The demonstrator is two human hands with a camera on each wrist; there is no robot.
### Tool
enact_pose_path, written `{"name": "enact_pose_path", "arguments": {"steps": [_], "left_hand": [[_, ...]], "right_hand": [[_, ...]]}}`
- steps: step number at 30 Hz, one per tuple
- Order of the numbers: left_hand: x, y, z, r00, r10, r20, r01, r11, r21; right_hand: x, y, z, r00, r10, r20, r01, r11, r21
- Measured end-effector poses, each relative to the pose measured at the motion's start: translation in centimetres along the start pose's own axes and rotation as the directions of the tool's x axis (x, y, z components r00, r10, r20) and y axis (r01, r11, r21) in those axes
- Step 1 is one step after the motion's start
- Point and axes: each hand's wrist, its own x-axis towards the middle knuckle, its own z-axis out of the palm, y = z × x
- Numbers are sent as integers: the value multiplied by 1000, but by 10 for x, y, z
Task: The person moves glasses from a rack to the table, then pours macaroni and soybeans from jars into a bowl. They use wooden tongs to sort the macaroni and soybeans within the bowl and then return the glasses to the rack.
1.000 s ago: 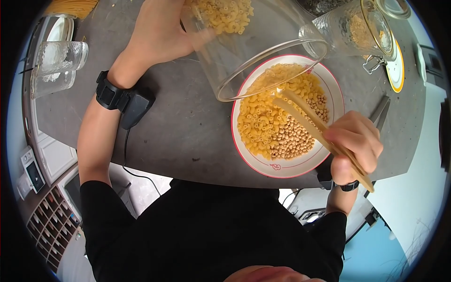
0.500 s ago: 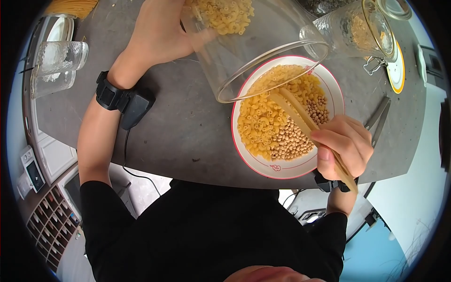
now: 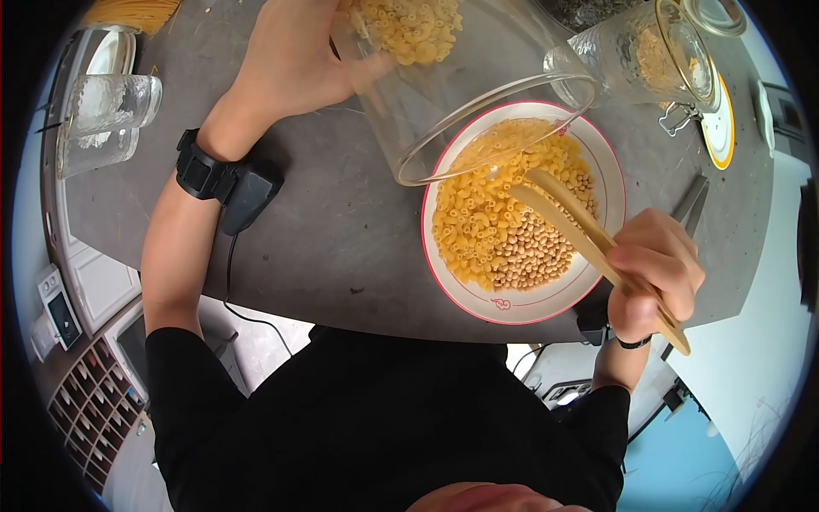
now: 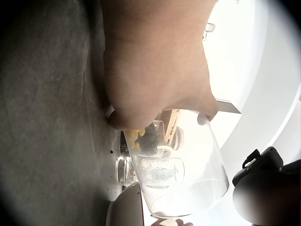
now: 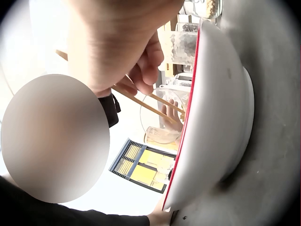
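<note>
My left hand (image 3: 290, 68) grips a large clear glass jar (image 3: 478, 60), tilted with its mouth over the bowl's far side. Elbow macaroni (image 3: 418, 30) lies inside toward the jar's base. Below is a white bowl (image 3: 554, 305) with a red rim, holding macaroni (image 3: 465, 222) beside round beige beans (image 3: 533, 256). At the bowl's right edge my right hand (image 3: 657, 269) holds wooden tongs (image 3: 567, 218), tips over the macaroni and slightly apart. The right wrist view shows the bowl's outer wall (image 5: 214, 108) and the tongs reaching past its rim.
A clasp-lid glass jar (image 3: 614, 60) with pale brown contents lies at upper right, near a yellow-rimmed white disc (image 3: 719, 128). Grey metal blades (image 3: 695, 205) lie right of the bowl. Clear glasses (image 3: 111, 102) and dry spaghetti (image 3: 141, 13) are at the left.
The tongs first came left and down with their arms close together, then moved back right, and their tips now stand apart. The left hand and tilted jar have barely moved.
</note>
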Motion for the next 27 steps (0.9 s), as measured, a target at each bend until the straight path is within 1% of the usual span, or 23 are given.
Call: {"name": "enact_pose_path", "arguments": {"steps": [1,3,4,7,10,16,18,20,22,23,25,26,27], "left_hand": [[0,0,0,1000,0,0,0,1000,0],[-1,-1,0,1000,2,-7,-2,1000,-9],[-1,-3,1,1000,2,-7,-2,1000,-9],[-2,-3,3,999,25,-31,-25,999,21],[2,2,0,1000,1,1,-1,999,49],[2,2,0,1000,12,3,-12,999,31],[1,3,0,1000,-15,7,15,998,62],[1,1,0,1000,-5,4,5,999,40],[1,1,0,1000,2,-1,-2,1000,21],[1,2,0,1000,-7,-1,7,999,33],[-1,0,0,1000,-16,-1,16,999,45],[-3,-3,1,1000,-11,-2,11,999,42],[-4,-5,1,1000,-8,-3,8,999,38]], "right_hand": [[3,2,1,1000,0,0,0,1000,0],[12,7,7,984,-123,129,147,969,-198],[12,7,9,984,-123,129,147,969,-198],[11,8,15,975,-110,194,150,967,-206],[9,8,16,972,-112,206,155,967,-203],[8,2,16,979,-95,182,136,964,-227],[8,1,16,979,-90,181,131,965,-225],[7,0,14,980,-83,181,124,966,-228],[6,-1,14,989,-81,124,104,977,-188],[5,-2,12,989,-83,124,106,977,-186],[4,-7,6,997,-42,68,49,993,-105],[2,-7,6,997,-42,69,49,993,-106],[-1,-6,6,999,-51,-18,50,998,-22]]}}
